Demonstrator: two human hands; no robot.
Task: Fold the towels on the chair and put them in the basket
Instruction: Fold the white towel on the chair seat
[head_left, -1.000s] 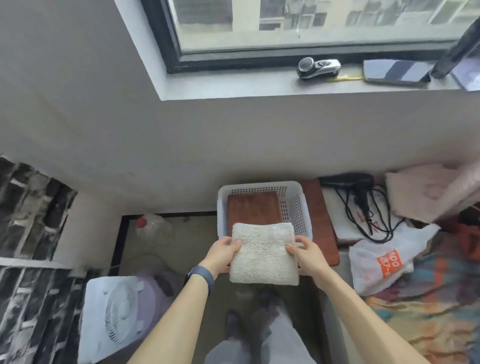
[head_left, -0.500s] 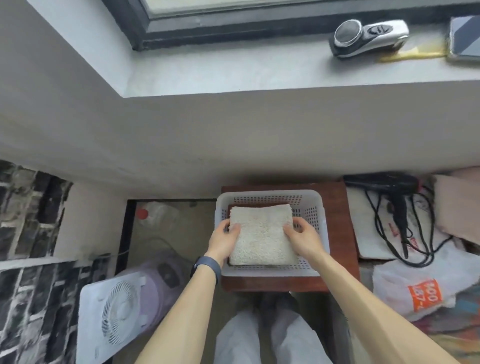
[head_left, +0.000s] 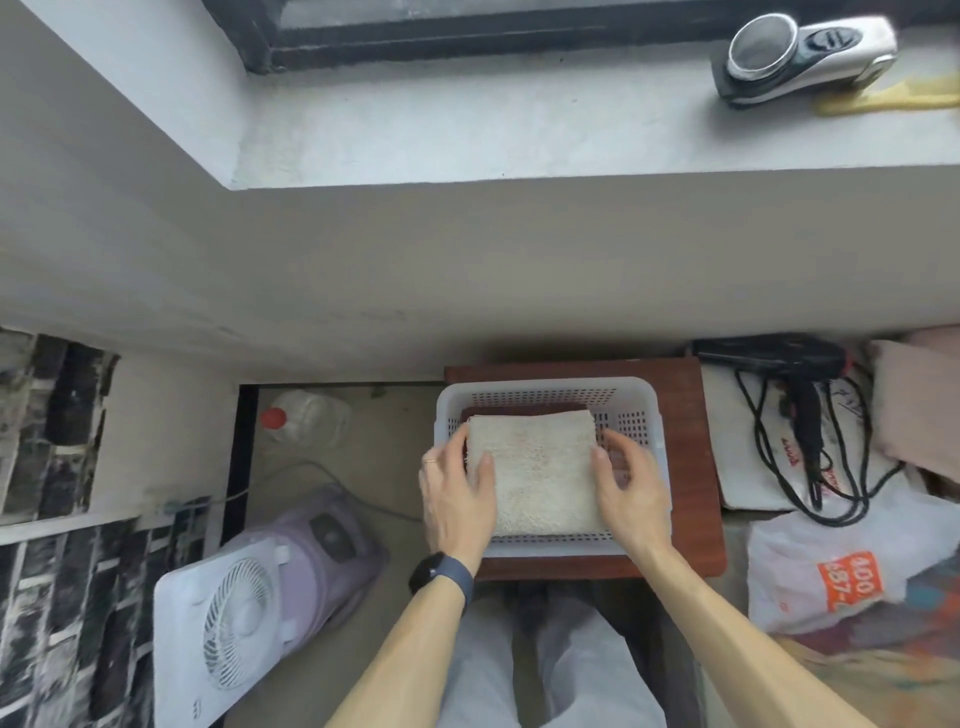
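Folded towel (head_left: 540, 467) is being set into the white basket (head_left: 545, 387), edges pinched by left hand (head_left: 457, 499) and right hand (head_left: 631, 493); a gentle release is called for next

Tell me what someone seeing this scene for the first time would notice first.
The folded cream towel lying in the white basket at the centre draws the eye, with the left hand and right hand at its side edges, thumbs on top. Next comes the silver shaver on the windowsill at top right. Then there is the white fan at lower left.
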